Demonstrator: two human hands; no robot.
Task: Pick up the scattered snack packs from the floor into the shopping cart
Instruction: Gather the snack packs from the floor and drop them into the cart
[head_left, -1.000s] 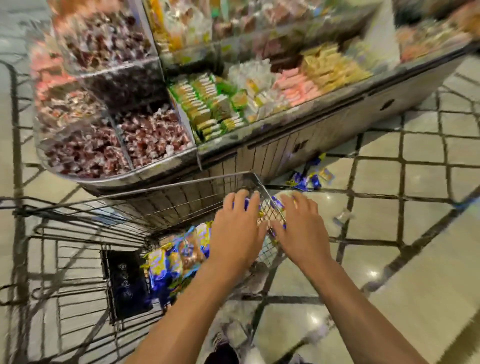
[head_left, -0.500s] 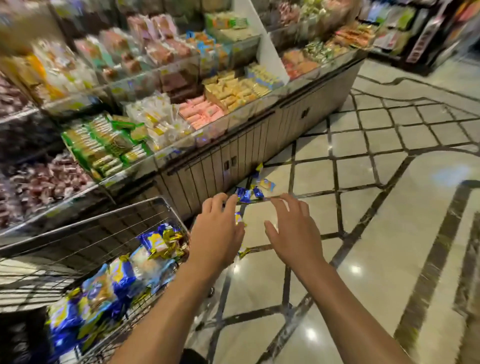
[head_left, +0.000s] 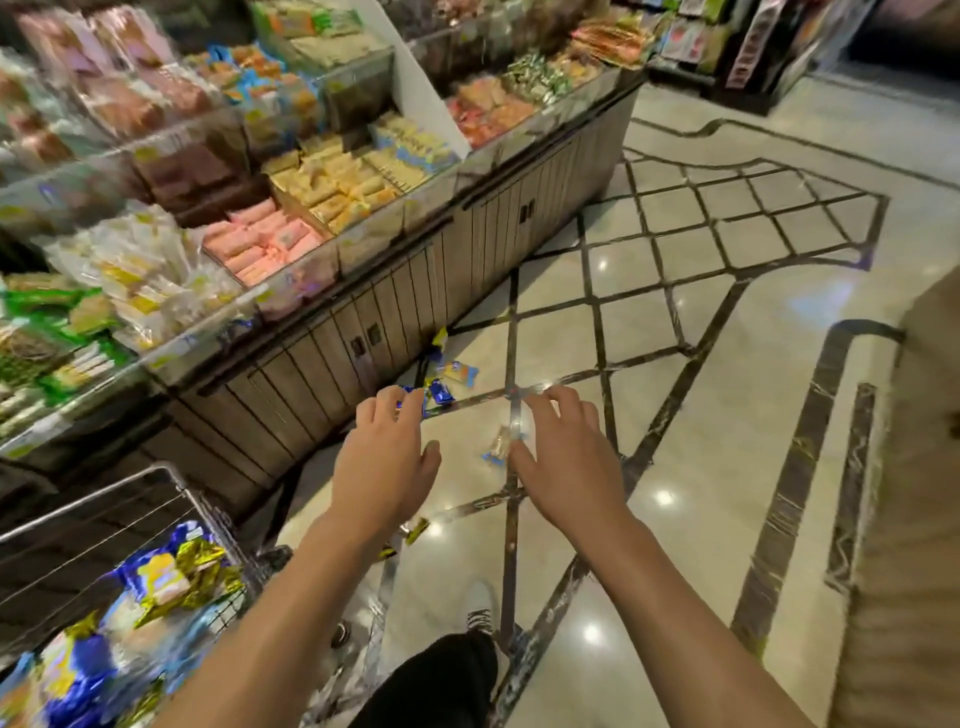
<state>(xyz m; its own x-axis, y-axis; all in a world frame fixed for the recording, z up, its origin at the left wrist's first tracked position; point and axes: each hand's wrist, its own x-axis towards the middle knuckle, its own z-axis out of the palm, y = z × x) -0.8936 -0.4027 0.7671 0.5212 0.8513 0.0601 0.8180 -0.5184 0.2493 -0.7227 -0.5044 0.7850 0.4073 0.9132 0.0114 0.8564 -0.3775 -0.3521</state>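
A few blue and yellow snack packs lie on the tiled floor at the foot of the display counter. One small clear pack lies between my hands, and a yellow one lies below my left hand. My left hand and my right hand reach forward above the floor, fingers spread, holding nothing. The wire shopping cart stands at the lower left with several blue and gold packs inside.
A long display counter with bins of wrapped sweets runs along the left. More shelves stand at the far right back. Glossy floor tiles extend to the right. My leg and shoe are below.
My hands left the cart's rim and moved right, out over the floor. The view swung right, so the cart slid to the lower left and the scattered packs came closer.
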